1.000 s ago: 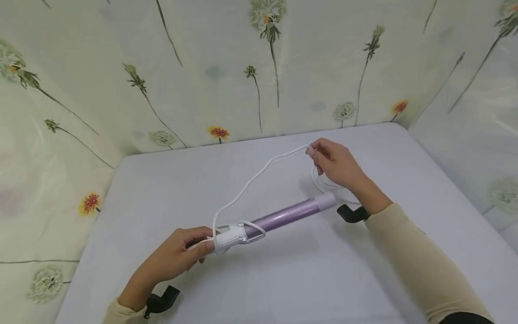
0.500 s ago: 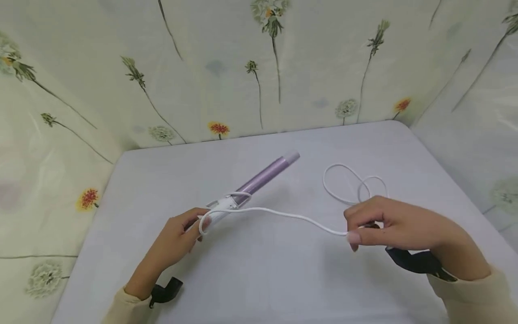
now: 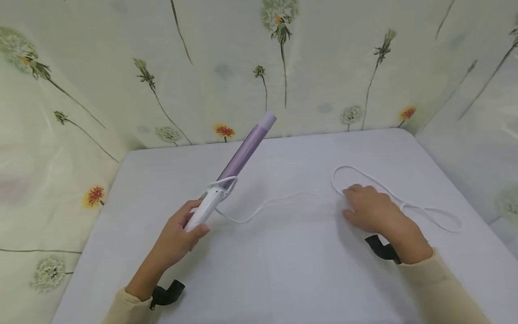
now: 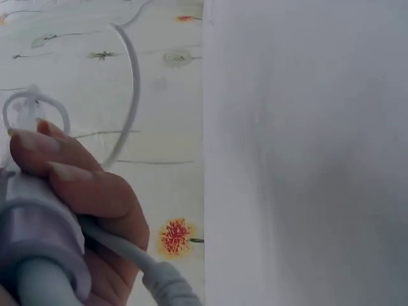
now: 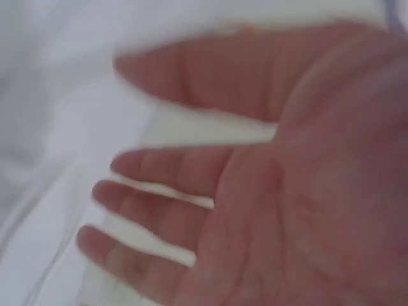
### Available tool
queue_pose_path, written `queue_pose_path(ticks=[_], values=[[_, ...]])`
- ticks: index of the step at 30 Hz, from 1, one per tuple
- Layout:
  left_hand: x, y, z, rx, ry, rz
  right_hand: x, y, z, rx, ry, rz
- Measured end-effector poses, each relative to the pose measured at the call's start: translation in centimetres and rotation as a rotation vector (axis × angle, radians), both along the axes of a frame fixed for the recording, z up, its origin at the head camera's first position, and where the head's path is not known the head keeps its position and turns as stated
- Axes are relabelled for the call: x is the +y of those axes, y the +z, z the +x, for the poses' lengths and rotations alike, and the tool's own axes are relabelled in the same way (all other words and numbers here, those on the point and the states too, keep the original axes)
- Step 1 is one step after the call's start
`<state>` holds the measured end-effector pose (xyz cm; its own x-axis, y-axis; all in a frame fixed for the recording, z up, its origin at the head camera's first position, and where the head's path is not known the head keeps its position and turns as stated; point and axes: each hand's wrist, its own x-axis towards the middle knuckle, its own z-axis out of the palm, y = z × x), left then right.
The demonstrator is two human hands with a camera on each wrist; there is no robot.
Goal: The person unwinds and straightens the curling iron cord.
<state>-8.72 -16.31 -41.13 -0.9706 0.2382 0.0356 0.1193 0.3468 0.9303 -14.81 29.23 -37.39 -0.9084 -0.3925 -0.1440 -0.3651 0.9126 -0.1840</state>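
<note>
Blur is smearing the cord (image 3: 267, 202) midway; the left hand (image 3: 176, 235) is hiding the handle's (image 3: 205, 207) end; the frame is cropping 2 sleeves (image 3: 439, 285).

Your table (image 3: 283, 274): pale, nearly white top, far corners rounded. On its right half you have the white cord (image 3: 404, 204) lying in loops: a wider one further left, partly hidden from you, and a narrow one towards the right edge. Leftward stretch blurred; you cannot tell whether it touches the top.
</note>
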Motion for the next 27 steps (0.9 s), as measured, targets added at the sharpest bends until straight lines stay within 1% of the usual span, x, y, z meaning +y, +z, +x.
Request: queue_pose_path(ticks=[2, 4, 6, 8, 9, 10, 11, 12, 13, 15, 16, 18, 19, 21, 23, 25, 27], values=[[0.2, 0.2, 0.1, -0.020, 0.016, -0.040, -2.8, 0.8, 1.2, 0.035, 0.133, -0.089], [0.5, 0.3, 0.1, -0.026, 0.032, -0.068, -6.3, 1.3, 2.3, 0.077, 0.270, -0.237], [0.8, 0.4, 0.2, -0.026, 0.037, -0.078, -10.1, 1.1, 2.9, 0.103, 0.367, -0.370], [1.3, 0.4, 0.4, -0.020, 0.021, -0.067, -13.7, 0.3, 2.9, 0.085, 0.437, -0.452], [1.6, 0.4, 0.5, -0.019, 0.004, -0.052, -15.2, -0.4, 2.7, 0.041, 0.464, -0.485], [1.9, 0.4, 0.7, -0.020, -0.018, -0.037, -16.5, -1.2, 2.5, -0.025, 0.483, -0.515], [2.3, 0.5, 0.9, -0.022, -0.049, -0.020, -17.4, -2.0, 2.2, -0.114, 0.493, -0.541], [2.6, 0.6, 1.1, -0.026, -0.084, -0.006, -18.0, -2.8, 2.0, -0.236, 0.493, -0.577], [2.9, 0.7, 1.3, -0.027, -0.119, 0.004, -18.4, -3.5, 1.6, -0.339, 0.492, -0.600], [3.4, 0.9, 1.7, -0.024, -0.182, 0.015, -18.3, -4.6, 1.0, -0.517, 0.461, -0.630], [3.6, 1.1, 1.9, -0.017, -0.209, 0.013, -18.0, -4.9, 0.7, -0.575, 0.451, -0.657], [3.6, 1.3, 2.1, 0.001, -0.254, 0.006, -17.2, -5.3, -0.3, -0.596, 0.464, -0.718], [3.6, 1.3, 2.2, 0.010, -0.274, 0.005, -16.9, -5.4, -1.0, -0.569, 0.482, -0.751], [3.4, 1.4, 2.4, 0.020, -0.321, 0.005, -16.0, -5.3, -2.4, -0.522, 0.470, -0.870], [3.2, 1.3, 2.4, 0.022, -0.370, 0.003, -14.9, -4.9, -3.7, -0.434, 0.442, -0.957], [3.1, 1.3, 2.6, 0.014, -0.417, -0.016, -13.3, -3.9, -4.7, -0.382, 0.382, -0.999], [2.9, 1.2, 2.7, 0.008, -0.443, -0.054, -11.0, -2.2, -5.3, -0.334, 0.338, -1.015]])
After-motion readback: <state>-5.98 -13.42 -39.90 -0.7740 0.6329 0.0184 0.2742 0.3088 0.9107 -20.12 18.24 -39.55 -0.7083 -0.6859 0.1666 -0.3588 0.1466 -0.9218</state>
